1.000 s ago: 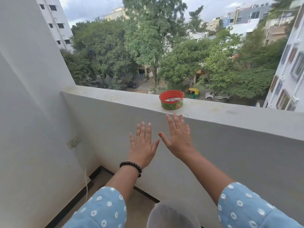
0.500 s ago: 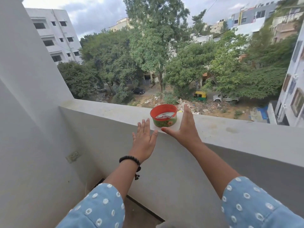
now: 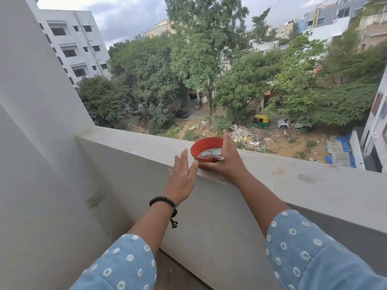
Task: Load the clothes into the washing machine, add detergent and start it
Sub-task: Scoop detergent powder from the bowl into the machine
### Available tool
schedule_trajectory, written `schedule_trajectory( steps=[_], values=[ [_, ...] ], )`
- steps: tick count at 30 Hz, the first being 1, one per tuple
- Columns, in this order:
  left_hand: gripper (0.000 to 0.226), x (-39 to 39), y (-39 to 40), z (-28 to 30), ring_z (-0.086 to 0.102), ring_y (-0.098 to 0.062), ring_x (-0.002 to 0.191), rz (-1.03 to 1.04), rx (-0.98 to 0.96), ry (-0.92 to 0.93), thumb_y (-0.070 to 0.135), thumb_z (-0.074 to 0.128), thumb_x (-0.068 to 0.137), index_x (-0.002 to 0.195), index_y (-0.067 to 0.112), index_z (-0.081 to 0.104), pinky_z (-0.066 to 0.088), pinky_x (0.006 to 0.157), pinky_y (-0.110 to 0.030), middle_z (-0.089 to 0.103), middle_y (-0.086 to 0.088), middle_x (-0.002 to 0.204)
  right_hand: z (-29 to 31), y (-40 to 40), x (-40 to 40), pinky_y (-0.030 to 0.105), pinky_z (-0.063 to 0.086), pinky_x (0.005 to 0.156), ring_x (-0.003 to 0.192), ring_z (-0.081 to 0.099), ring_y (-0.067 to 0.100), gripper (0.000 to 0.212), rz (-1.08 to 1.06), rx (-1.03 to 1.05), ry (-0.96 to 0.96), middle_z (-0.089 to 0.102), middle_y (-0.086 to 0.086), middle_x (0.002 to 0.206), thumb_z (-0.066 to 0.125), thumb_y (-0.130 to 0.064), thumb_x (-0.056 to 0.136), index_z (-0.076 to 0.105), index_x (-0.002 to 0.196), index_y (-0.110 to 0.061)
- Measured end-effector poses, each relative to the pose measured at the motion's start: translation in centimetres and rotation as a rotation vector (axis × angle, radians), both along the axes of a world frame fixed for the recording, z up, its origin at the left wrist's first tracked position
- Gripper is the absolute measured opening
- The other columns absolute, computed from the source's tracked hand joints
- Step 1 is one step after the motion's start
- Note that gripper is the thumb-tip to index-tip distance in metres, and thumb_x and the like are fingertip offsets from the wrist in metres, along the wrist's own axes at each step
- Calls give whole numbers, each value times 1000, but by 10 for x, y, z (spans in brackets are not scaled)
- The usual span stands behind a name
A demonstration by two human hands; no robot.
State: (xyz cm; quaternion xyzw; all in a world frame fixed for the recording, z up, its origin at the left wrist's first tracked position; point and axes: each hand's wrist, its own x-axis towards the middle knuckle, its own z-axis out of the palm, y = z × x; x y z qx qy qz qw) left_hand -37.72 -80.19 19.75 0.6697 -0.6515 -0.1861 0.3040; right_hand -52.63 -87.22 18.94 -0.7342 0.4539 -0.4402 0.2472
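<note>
A round red tub (image 3: 200, 146) with a green side stands on the balcony parapet (image 3: 293, 176), and a small metal scoop (image 3: 211, 156) lies inside it. My right hand (image 3: 228, 162) clasps the tub's right side, with the thumb along the front base and the fingers reaching past the far rim. My left hand (image 3: 182, 174) is flat with straight fingers, just left of the tub and below its rim, its thumb tip close to my right thumb. No clothes or washing machine are in view.
A white wall (image 3: 41, 143) closes the balcony on the left, with a socket plate (image 3: 94, 200) low on it. Beyond the parapet is a long drop to trees, parked cars and buildings. The brown floor (image 3: 173, 268) shows below my arms.
Both hands have risen and reached forward to the tub. My right hand moved from beside the tub to clasping it. The camera has moved closer to the parapet.
</note>
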Motion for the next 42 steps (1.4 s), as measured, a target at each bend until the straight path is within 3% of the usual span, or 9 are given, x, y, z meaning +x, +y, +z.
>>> schedule_trajectory(
  steps=[8, 13, 17, 20, 28, 32, 36, 40, 42],
  values=[
    [60, -5, 5, 0, -5, -8, 150, 29, 31, 225, 45, 25, 104, 156, 26, -1, 1, 123, -44, 0, 9, 164, 1, 0, -3, 30, 32, 106, 135, 36, 25, 124, -20, 44, -69, 32, 12, 149, 89, -46, 62, 12, 153, -9],
    [61, -5, 22, 2, 9, -8, 149, 93, 66, 466, 50, 26, 103, 156, 31, 3, 12, 121, -34, 6, 13, 163, 2, 8, -2, 20, 27, 99, 134, 38, 21, 117, 26, 10, -61, 36, 10, 147, 89, -43, 62, 19, 150, -9],
    [60, 0, 42, 0, 13, -9, 149, 141, 52, 534, 50, 24, 103, 156, 29, 4, 15, 116, -30, 10, 12, 162, 1, 19, 1, 24, 26, 105, 140, 32, 20, 120, 115, 12, -1, 30, 6, 153, 89, -44, 61, 17, 152, -14],
    [59, 13, 57, -6, 15, -9, 148, 190, 31, 563, 50, 23, 103, 156, 30, 7, 16, 111, -25, 13, 12, 162, -1, 34, 7, 29, 34, 105, 134, 38, 18, 121, 188, 40, 9, 36, 4, 148, 90, -45, 59, 18, 152, -18],
    [60, 58, 112, -32, 22, -4, 143, 409, -49, 703, 56, 27, 100, 154, 33, 16, 16, 110, -24, 24, 11, 159, -18, 98, 40, 23, 32, 100, 126, 39, 5, 117, 361, 118, -61, 39, -11, 136, 92, -41, 57, 21, 149, -30],
    [67, 75, 153, -39, 23, -5, 144, 474, -38, 775, 65, 30, 94, 153, 36, 19, 17, 117, -33, 26, 15, 157, -34, 135, 69, 7, 29, 95, 126, 39, -2, 112, 479, 152, -86, 39, -15, 139, 92, -39, 59, 23, 147, -32],
    [100, 98, 199, -44, 36, -10, 140, 597, -97, 908, 84, 41, 69, 152, 31, 26, 22, 121, -43, 38, 11, 153, -44, 174, 98, -7, 25, 87, 117, 34, -23, 110, 612, 194, -104, 38, -23, 135, 92, -33, 60, 24, 147, -34],
    [64, 112, 240, -50, 46, -14, 133, 702, -168, 978, 60, 34, 95, 148, 25, 35, 30, 117, -44, 50, 3, 144, -52, 207, 127, -4, 27, 91, 122, 35, -19, 109, 725, 205, -99, 36, -30, 133, 93, -32, 57, 25, 143, -36],
    [59, 119, 260, -51, 48, -15, 131, 756, -197, 977, 56, 33, 98, 147, 23, 37, 32, 116, -43, 53, 0, 141, -56, 221, 141, -3, 28, 92, 123, 35, -19, 110, 767, 212, -93, 34, -33, 133, 93, -32, 57, 25, 144, -35]
  ],
)
